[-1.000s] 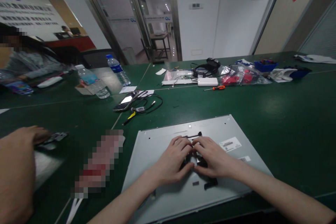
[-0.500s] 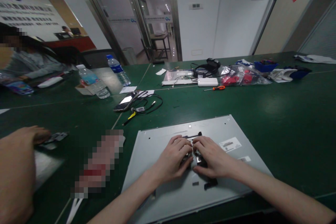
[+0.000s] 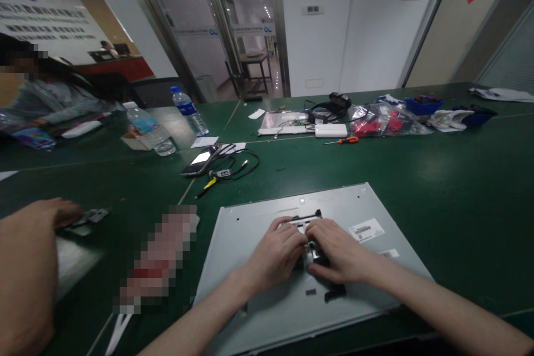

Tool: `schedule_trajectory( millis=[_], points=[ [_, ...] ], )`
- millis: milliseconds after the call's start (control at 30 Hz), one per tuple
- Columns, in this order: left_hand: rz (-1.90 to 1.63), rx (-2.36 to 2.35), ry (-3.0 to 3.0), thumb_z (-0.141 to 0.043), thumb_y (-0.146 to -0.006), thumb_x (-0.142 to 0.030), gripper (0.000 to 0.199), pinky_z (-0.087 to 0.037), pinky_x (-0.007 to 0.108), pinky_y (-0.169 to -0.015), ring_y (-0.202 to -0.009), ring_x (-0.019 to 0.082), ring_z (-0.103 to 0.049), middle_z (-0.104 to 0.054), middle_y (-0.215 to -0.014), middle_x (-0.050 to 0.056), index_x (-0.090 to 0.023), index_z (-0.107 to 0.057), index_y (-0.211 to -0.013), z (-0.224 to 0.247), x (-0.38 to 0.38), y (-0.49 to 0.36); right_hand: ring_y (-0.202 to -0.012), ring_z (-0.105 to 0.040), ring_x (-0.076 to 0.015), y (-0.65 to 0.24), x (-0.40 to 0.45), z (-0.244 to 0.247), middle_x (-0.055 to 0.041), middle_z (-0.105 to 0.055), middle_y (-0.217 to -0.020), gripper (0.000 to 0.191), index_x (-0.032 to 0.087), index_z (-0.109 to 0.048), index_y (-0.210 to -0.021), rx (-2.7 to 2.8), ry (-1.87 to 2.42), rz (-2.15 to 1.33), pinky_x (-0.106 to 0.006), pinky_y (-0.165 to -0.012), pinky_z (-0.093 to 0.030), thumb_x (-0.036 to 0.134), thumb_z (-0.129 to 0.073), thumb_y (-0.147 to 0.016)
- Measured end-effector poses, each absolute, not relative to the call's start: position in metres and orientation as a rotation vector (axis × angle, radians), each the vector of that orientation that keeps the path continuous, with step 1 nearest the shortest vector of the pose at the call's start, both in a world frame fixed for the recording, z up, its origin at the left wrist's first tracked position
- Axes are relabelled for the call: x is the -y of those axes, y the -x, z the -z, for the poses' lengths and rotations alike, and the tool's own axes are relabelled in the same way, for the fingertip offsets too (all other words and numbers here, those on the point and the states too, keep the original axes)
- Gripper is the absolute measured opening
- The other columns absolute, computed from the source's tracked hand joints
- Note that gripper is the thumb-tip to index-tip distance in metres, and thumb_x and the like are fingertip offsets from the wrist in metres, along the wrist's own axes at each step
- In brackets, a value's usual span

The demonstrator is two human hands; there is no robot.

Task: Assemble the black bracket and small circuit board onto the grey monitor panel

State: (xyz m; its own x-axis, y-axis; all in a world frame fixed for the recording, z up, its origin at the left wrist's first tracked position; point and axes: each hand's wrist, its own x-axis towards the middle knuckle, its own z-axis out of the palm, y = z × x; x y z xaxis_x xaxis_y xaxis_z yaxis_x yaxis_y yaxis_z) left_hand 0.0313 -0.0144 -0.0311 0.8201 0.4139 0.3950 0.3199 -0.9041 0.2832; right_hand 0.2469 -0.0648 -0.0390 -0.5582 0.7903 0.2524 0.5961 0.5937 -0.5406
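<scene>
A flat grey metal panel (image 3: 250,222) with white labels (image 3: 367,230) lies in front of me. At its middle sits a small black-and-silver metal part (image 3: 312,256), mostly covered by my fingers. My left hand (image 3: 275,250) is closed at the part's left side, its fingertips close to those of the other hand. On the opposite side my right hand (image 3: 336,247) curls over the part, thumb low and fingers on top. Whether the part is fixed to the panel I cannot tell. Below the hands are a black piece (image 3: 335,292) and a small dark rectangle (image 3: 311,292).
At left, another person's hand (image 3: 41,219) touches a small metal piece (image 3: 94,216). A blurred-out card with a strap lies beside the panel. Farther back are a phone (image 3: 200,160), black cable (image 3: 250,167), water bottles (image 3: 150,132), an orange screwdriver (image 3: 348,140) and plastic bags (image 3: 381,121).
My left hand has shifted slightly right, its fingers closing inward toward the right hand. More of the silver part shows between the hands. My right hand has barely moved.
</scene>
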Motion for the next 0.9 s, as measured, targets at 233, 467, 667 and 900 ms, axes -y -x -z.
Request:
schedule_trajectory(
  millis=[233, 467, 667, 900],
  points=[
    [-0.691, -0.621, -2.769, -0.049, -0.089, -0.007, 0.019, -0.042, 0.048, -0.103, -0.081, 0.020, -0.062, -0.065, -0.085, 0.001, -0.021, -0.056, -0.099, 0.033, 0.013, -0.030, -0.102, -0.051, -0.0277, -0.246, 0.065, 0.037, -0.0111, -0.058, -0.110, 0.035, 0.019, -0.047, -0.109, 2.357, 1.079, -0.543, -0.045, -0.092, -0.045, 0.026, -0.067, -0.081],
    [-0.700, -0.651, -2.764, -0.048, -0.092, -0.010, 0.015, -0.041, 0.049, -0.103, -0.082, 0.020, -0.063, -0.067, -0.086, 0.001, -0.021, -0.056, -0.098, 0.033, 0.013, -0.031, -0.108, -0.052, -0.0280, -0.247, 0.064, 0.043, -0.0104, -0.060, -0.116, 0.028, 0.020, -0.054, -0.108, 2.460, 1.004, -0.440, -0.044, -0.094, -0.046, 0.021, -0.068, -0.085],
    [-0.705, -0.651, -2.778, -0.048, -0.093, -0.010, 0.016, -0.042, 0.048, -0.102, -0.082, 0.020, -0.064, -0.067, -0.086, 0.001, -0.022, -0.057, -0.098, 0.033, 0.013, -0.032, -0.105, -0.055, -0.0281, -0.247, 0.064, 0.046, -0.0097, -0.062, -0.114, 0.026, 0.020, -0.057, -0.106, 2.452, 1.024, -0.454, -0.044, -0.091, -0.048, 0.022, -0.070, -0.084],
    [-0.725, -0.656, -2.798, -0.045, -0.094, -0.011, 0.015, -0.043, 0.047, -0.100, -0.081, 0.020, -0.063, -0.066, -0.084, 0.001, -0.022, -0.056, -0.095, 0.033, 0.012, -0.033, -0.117, -0.050, -0.0296, -0.248, 0.067, 0.036, -0.0131, -0.055, -0.129, 0.039, 0.020, -0.054, -0.117, 2.384, 1.039, -0.587, -0.047, -0.098, -0.047, 0.022, -0.069, -0.082]
  ],
)
